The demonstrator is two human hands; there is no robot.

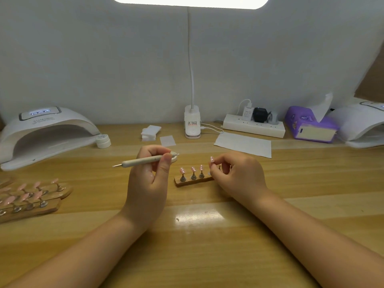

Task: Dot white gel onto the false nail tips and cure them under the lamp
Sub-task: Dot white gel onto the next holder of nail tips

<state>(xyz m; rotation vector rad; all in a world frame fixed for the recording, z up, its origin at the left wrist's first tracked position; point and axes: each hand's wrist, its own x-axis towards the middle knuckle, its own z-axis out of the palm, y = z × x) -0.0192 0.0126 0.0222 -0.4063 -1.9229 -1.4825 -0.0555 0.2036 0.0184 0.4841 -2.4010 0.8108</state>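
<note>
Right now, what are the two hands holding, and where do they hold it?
The left hand pinches the dotting pen near its right end. The right hand pinches a pink nail tip from below.

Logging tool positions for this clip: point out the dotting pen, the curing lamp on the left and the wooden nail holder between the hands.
dotting pen (143,160), head view, mid-shaft.
curing lamp (62,123), head view, top shell.
wooden nail holder (194,181), head view, front edge.

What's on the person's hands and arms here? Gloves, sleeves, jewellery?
Nothing worn that the head view shows. The left hand and right hand are bare, with no gloves, and no rings visible. Both forearms are uncovered to the frame edge: no sleeves, watch, bracelets or markings in view. The fingernails look short and unpainted.
</note>
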